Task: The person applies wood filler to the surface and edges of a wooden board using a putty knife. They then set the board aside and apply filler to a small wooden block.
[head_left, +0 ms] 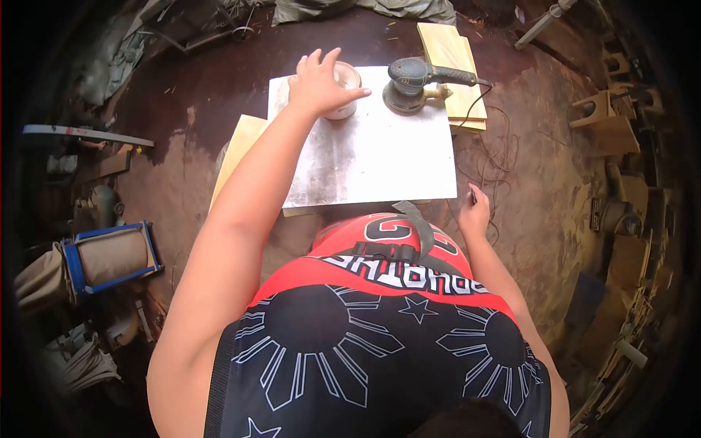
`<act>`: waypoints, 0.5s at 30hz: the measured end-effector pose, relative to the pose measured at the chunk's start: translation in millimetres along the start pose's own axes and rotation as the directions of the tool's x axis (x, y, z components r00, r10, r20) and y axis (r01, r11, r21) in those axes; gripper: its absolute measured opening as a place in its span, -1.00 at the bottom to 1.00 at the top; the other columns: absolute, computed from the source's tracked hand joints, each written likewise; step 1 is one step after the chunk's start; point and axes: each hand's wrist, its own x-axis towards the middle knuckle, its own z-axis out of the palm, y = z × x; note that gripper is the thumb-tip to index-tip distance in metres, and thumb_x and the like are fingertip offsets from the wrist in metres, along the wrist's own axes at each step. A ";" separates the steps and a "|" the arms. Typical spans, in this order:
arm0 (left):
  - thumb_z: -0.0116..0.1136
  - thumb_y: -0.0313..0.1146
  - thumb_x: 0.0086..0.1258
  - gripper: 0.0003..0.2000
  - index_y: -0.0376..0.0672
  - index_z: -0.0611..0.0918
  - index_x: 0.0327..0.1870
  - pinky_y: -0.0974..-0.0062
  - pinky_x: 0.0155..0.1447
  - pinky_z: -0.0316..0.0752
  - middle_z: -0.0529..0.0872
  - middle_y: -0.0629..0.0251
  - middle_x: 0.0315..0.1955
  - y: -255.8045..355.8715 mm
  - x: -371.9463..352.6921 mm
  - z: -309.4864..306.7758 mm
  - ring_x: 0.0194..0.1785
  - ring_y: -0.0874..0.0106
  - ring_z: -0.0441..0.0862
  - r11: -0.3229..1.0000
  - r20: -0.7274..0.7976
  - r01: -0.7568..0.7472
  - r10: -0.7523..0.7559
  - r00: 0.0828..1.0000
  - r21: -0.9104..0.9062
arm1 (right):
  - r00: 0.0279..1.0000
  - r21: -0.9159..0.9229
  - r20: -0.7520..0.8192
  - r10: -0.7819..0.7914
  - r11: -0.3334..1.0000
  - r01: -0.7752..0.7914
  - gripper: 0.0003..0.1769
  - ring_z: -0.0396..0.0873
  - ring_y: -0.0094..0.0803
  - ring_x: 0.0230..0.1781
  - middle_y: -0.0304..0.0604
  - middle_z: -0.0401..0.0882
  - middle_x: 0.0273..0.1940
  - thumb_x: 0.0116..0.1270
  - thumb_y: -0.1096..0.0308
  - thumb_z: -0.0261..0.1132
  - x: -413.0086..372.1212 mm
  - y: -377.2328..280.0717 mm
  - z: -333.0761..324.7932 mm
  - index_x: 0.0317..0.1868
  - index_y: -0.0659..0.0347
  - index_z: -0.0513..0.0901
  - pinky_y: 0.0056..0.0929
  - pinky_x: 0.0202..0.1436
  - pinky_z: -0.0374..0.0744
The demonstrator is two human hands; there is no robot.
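Note:
My left hand (319, 84) reaches across a white board (398, 157), its fingers spread and the thumb stretched out to the right. It overlaps a round, pale, jar-like container (347, 74) that stands near the board's far edge, part of it hidden behind the hand. To the right on the same board sits a random orbital sander (409, 84) with a dark body and grip. Low beside the board's near right corner is my right hand (475, 213), fingers curled round a small dark thing that I cannot make out.
Light wooden boards (456, 73) lie stacked at the right, with another wooden board (235, 150) at the left. A thin cord (488, 139) trails over the floor. A blue-framed piece (109, 255) stands far left; wood scraps and curved wooden parts (602, 120) line the right.

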 end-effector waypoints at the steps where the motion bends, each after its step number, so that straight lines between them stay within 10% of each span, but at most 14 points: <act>1: 0.59 0.28 0.06 0.08 0.09 0.41 0.66 0.00 0.59 0.43 0.45 0.01 0.54 2.4 10.6 4.9 0.58 -0.06 0.40 0.996 0.062 0.016 -0.021 0.998 0.085 | 0.999 -0.020 0.023 0.031 0.999 -0.030 -0.67 0.66 0.07 0.23 0.11 0.69 0.18 0.57 0.43 0.30 -8.0 4.6 -8.1 0.28 0.09 0.72 -0.13 0.33 0.61; 4: 0.60 0.24 -0.03 0.11 0.13 0.40 0.66 0.00 0.56 0.47 0.41 -0.05 0.56 0.3 24.7 10.0 0.59 -0.15 0.36 0.997 0.371 0.075 -0.063 0.926 -0.019 | 0.992 -0.051 0.040 0.122 0.991 -0.120 -0.69 0.65 0.06 0.24 0.12 0.69 0.19 0.60 0.43 0.27 -28.5 28.0 -25.2 0.27 0.13 0.72 -0.12 0.35 0.60; 15: 0.61 -0.06 0.00 -0.02 -0.01 0.49 0.60 0.12 0.49 0.56 0.52 -0.14 0.42 -150.9 -60.5 -50.1 0.44 0.01 0.60 0.792 0.070 0.384 -0.400 0.914 -0.475 | 0.910 0.082 -0.012 0.415 0.907 -0.413 -0.66 0.73 -0.35 -0.15 -0.03 0.69 0.13 0.70 0.37 0.16 -64.5 44.0 -74.7 0.33 0.24 0.70 -0.34 -0.03 0.68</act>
